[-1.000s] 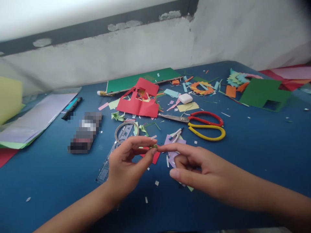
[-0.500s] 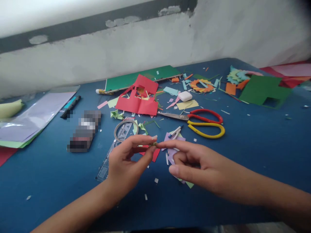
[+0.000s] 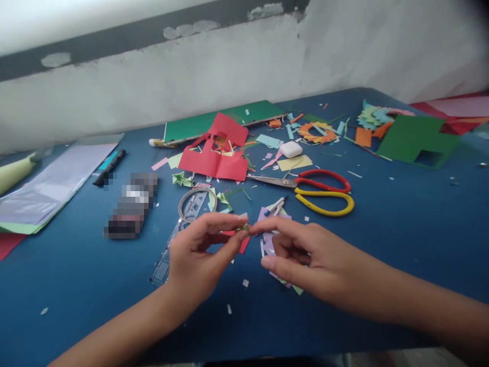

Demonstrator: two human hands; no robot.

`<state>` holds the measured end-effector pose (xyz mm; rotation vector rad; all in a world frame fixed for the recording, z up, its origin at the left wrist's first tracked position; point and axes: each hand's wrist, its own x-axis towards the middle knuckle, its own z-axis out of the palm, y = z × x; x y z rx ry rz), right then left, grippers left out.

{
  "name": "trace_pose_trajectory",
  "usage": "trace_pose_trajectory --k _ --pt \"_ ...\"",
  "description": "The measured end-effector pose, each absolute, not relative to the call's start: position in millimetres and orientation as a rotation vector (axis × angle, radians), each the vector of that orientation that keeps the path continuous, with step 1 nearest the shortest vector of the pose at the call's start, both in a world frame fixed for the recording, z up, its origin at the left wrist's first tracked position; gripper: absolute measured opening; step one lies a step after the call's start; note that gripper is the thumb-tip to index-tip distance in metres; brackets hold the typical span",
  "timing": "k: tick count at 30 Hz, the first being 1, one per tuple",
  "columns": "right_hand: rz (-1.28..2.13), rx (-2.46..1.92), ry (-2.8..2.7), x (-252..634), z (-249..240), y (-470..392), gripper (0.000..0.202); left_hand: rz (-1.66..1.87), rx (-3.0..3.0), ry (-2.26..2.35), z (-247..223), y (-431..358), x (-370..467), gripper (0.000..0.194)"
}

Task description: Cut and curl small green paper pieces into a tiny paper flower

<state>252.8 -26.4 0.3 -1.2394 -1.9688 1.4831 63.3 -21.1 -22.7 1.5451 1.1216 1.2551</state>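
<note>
Between thumb and index finger, my left hand pinches a small folded green paper piece, mostly covered by the fingertips. My right hand points its index finger at that piece and its tip touches or nearly touches it. The right thumb stands apart, the other fingers are curled, and nothing is in the hand. Below the hands lie red paper and purple paper scraps. Beside my left hand are a tape roll and a clear ruler. Small green paper stars lie behind the tape.
Scissors with red and yellow handles lie behind my right hand. Cut red paper, a green board, a white case and an orange paper ring are farther back. A marker and packed paper lie left.
My right thumb has shifted slightly left, and the right index finger has bent a little. My left hand keeps its pinch on the green paper piece. The view has shifted slightly.
</note>
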Motion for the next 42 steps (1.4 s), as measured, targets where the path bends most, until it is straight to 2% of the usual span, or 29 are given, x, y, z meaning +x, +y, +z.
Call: trace_pose_trajectory --k 10,22,30,33,39,42 --pt "1.602 -1.237 -1.849 253.9 1.3 -25.6 0.02 1.262 1.674 1.107 -24.4 -21.9 63.9 0.025" --pt "1.912 -1.273 -1.589 259.6 0.4 -22.4 0.048 1.295 2.001 1.052 -32.3 -18.4 61.3 0.029" --pt "2.032 -1.206 -1.542 263.4 4.8 -16.8 0.045 1.326 2.338 0.949 -24.5 -14.9 63.7 0.027" --pt "2.109 -1.104 -1.458 261.0 6.1 -17.5 0.043 1.294 2.278 1.008 -23.4 -15.5 62.7 0.029" --pt "2.251 -1.029 -1.329 258.6 8.6 -17.7 0.054 1.278 2.097 1.046 -23.7 -17.0 60.2 0.032" --pt "2.237 -0.998 -1.359 259.0 7.8 -18.7 0.052 1.277 2.042 1.056 -22.6 -17.2 61.0 0.032"
